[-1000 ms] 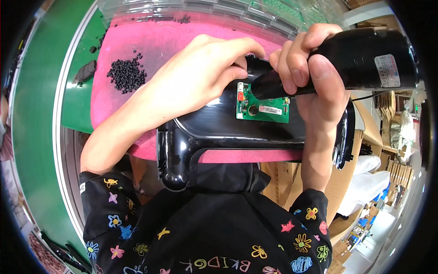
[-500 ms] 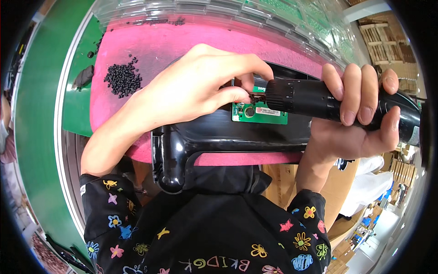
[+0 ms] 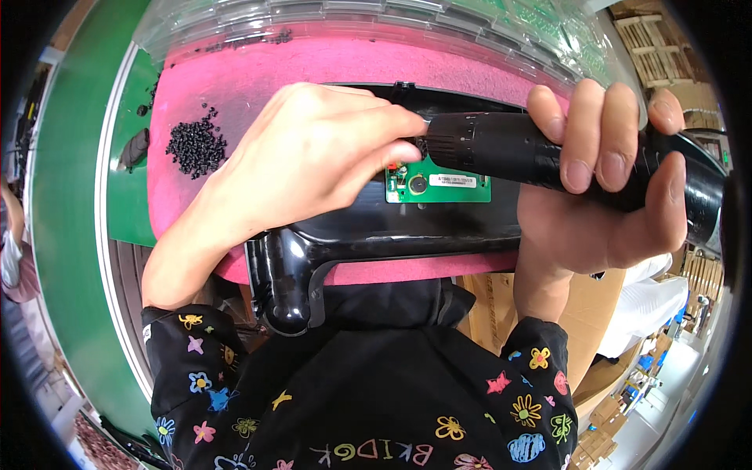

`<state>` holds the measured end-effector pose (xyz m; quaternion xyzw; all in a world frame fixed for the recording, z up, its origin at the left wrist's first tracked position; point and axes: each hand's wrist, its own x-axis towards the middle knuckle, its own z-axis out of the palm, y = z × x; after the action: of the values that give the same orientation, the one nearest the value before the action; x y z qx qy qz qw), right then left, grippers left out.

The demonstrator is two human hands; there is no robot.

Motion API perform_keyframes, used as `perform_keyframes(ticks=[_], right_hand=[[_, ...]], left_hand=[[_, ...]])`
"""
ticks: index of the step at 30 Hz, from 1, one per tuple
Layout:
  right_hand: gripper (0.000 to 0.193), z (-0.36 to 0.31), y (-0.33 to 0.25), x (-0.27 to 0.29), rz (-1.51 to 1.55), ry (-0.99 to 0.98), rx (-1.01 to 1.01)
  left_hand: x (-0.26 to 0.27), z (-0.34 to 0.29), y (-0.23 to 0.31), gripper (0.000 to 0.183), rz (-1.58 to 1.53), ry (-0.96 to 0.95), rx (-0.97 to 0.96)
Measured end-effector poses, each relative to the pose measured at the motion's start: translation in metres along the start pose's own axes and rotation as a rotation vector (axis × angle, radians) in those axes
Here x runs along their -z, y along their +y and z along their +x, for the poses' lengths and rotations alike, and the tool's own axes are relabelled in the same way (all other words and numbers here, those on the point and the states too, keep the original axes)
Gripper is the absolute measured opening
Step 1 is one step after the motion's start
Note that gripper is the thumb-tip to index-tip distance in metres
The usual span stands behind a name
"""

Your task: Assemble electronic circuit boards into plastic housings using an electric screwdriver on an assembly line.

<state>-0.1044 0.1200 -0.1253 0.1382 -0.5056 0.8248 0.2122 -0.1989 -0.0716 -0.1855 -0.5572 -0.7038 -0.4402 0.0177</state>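
Black electric screwdriver [image 3: 548, 153] lying almost level across the upper middle, gripped in the right hand [image 3: 603, 196], fingers [image 3: 583, 129] wrapped over the barrel and thumb hidden beneath. Tip aimed toward the upper left corner of the small green circuit board [image 3: 437, 184]; exact contact point hidden by the left hand [image 3: 313, 157]. Left-hand fingers [image 3: 376, 125] bunched together in a pinch right at the screwdriver's nose, just above the board; whether anything sits between them, impossible to tell.

Green circuit board seated flat in the black plastic housing [image 3: 376, 231], near the housing's middle. Housing stretched under the board, with a thick rounded end bending down below and left of it, resting on the pink mat [image 3: 258, 86].

Up and left of the board, a heap of small black screws [image 3: 196, 145] on the mat, well apart from both hands. Beyond the mat, above the board, a clear plastic tray [image 3: 352, 19]. Far left of the board, the green desk [image 3: 66, 196] edge. Below the board, dark sleeves with coloured flower prints [image 3: 235, 392].
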Motion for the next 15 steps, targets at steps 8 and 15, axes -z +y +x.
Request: perform_keyframes(ticks=[8,15], right_hand=[[0.03,-0.001,-0.007,-0.018,-0.269,-0.11,-0.224],[0.032,-0.011,0.002,-0.024,-0.285,-0.04,-0.222]], left_hand=[[0.006,0.004,0.004,0.003,-0.048,0.152,0.166],[0.012,0.004,0.004,0.012,-0.033,0.058,0.161]])
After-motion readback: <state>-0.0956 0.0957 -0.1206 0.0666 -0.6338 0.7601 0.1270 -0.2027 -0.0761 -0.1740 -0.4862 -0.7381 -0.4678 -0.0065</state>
